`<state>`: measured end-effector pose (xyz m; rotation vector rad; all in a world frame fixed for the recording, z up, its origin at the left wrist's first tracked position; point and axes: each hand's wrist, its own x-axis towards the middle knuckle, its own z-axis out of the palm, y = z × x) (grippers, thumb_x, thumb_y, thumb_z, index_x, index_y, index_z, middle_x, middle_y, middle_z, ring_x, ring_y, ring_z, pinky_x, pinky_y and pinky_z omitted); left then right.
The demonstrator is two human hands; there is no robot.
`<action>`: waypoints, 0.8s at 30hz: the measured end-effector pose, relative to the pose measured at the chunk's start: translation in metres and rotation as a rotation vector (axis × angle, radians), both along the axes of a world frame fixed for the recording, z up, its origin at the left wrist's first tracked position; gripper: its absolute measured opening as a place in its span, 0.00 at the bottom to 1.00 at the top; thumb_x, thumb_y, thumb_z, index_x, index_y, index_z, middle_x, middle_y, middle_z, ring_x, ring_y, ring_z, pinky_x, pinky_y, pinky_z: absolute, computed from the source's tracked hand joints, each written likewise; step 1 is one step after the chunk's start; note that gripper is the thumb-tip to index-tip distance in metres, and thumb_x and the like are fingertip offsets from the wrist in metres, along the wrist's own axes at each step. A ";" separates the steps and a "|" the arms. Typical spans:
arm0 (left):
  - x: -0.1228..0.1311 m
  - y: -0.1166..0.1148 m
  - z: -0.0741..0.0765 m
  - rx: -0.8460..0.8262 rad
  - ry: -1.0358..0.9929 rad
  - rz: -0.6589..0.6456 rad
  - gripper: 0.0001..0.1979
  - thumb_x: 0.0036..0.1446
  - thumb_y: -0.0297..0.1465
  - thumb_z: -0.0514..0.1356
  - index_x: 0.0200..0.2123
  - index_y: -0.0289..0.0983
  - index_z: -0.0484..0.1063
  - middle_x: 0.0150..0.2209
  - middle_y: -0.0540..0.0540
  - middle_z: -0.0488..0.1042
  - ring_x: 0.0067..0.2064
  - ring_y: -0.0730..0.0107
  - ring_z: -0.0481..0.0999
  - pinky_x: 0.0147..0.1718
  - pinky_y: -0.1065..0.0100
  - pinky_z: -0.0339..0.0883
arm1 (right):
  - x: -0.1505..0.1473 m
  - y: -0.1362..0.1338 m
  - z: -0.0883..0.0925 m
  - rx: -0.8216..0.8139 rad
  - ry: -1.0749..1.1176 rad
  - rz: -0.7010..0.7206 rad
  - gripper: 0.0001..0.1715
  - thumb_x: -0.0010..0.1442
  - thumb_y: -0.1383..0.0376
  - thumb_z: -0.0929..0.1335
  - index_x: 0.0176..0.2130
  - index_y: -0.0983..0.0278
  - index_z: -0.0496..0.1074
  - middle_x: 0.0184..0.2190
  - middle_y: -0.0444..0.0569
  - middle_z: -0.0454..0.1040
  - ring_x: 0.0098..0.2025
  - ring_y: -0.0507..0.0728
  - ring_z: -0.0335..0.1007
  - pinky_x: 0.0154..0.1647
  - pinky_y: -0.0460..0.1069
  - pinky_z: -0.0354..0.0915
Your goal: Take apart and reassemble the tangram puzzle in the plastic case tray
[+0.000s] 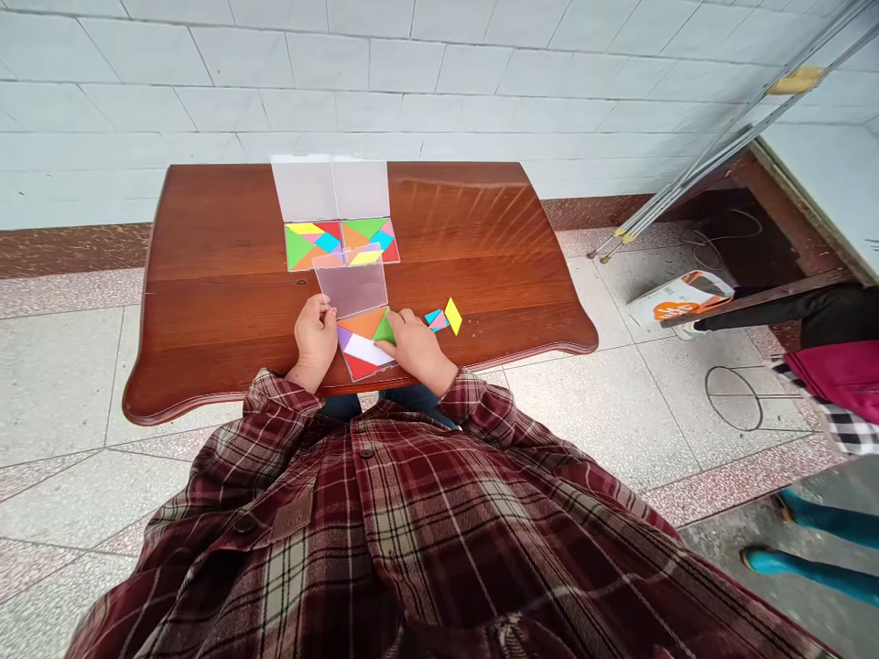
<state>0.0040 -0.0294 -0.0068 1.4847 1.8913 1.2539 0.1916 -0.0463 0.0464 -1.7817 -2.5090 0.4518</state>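
Note:
An open tangram case [363,373] lies near the table's front edge, its clear lid [353,291] raised at the back. Inside are an orange triangle [363,323], a purple piece [343,339] and a red piece [360,368], with a pale bare gap between them. My left hand [316,340] is closed in a pinch at the lid's lower left edge. My right hand [418,350] has thumb and fingers around a green triangle [385,329] at the case's right side. Beside that hand lie a yellow parallelogram [453,316] and small blue and pink pieces [437,320].
Two filled tangram cases [314,245] with raised lids stand farther back on the wooden table [226,275]. A tiled wall [330,64] runs behind it. To the right are metal poles [693,165], a white and orange box [679,297] and parts of other people.

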 end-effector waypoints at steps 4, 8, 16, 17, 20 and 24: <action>0.001 0.000 0.000 0.005 -0.001 -0.001 0.10 0.54 0.29 0.55 0.41 0.38 0.68 0.32 0.49 0.73 0.34 0.70 0.71 0.39 0.66 0.66 | -0.003 -0.001 0.008 0.029 -0.135 0.042 0.35 0.64 0.56 0.63 0.63 0.72 0.56 0.49 0.62 0.69 0.48 0.64 0.70 0.46 0.53 0.65; 0.002 0.000 0.000 0.003 -0.015 0.005 0.09 0.54 0.29 0.55 0.40 0.38 0.68 0.31 0.50 0.72 0.33 0.70 0.71 0.39 0.66 0.65 | -0.002 -0.003 0.014 0.033 -0.216 0.104 0.31 0.67 0.61 0.58 0.64 0.74 0.52 0.45 0.63 0.73 0.45 0.63 0.73 0.43 0.51 0.66; -0.001 0.003 -0.002 0.006 -0.015 0.002 0.10 0.53 0.29 0.55 0.40 0.38 0.67 0.33 0.49 0.73 0.36 0.70 0.73 0.39 0.67 0.66 | 0.017 0.002 0.010 0.007 0.089 -0.121 0.26 0.63 0.68 0.57 0.60 0.70 0.59 0.42 0.58 0.77 0.40 0.60 0.74 0.41 0.51 0.66; -0.002 0.003 -0.002 0.004 -0.014 0.005 0.10 0.53 0.29 0.55 0.40 0.38 0.67 0.33 0.49 0.73 0.36 0.70 0.73 0.39 0.67 0.66 | 0.025 0.003 0.008 0.034 0.180 -0.160 0.25 0.63 0.68 0.58 0.58 0.69 0.60 0.42 0.57 0.77 0.39 0.60 0.74 0.41 0.52 0.66; -0.003 0.004 -0.001 -0.001 -0.010 0.007 0.10 0.53 0.29 0.55 0.40 0.38 0.67 0.32 0.50 0.72 0.34 0.71 0.72 0.39 0.67 0.66 | 0.063 0.010 -0.002 0.156 0.449 -0.284 0.21 0.60 0.66 0.60 0.53 0.66 0.65 0.38 0.52 0.77 0.35 0.57 0.72 0.41 0.52 0.66; -0.003 0.004 0.002 0.003 -0.005 0.002 0.10 0.53 0.30 0.56 0.40 0.38 0.67 0.31 0.51 0.72 0.33 0.71 0.72 0.39 0.66 0.66 | 0.125 0.027 -0.023 0.237 0.656 -0.516 0.16 0.56 0.63 0.62 0.45 0.65 0.68 0.31 0.46 0.73 0.31 0.54 0.68 0.38 0.50 0.66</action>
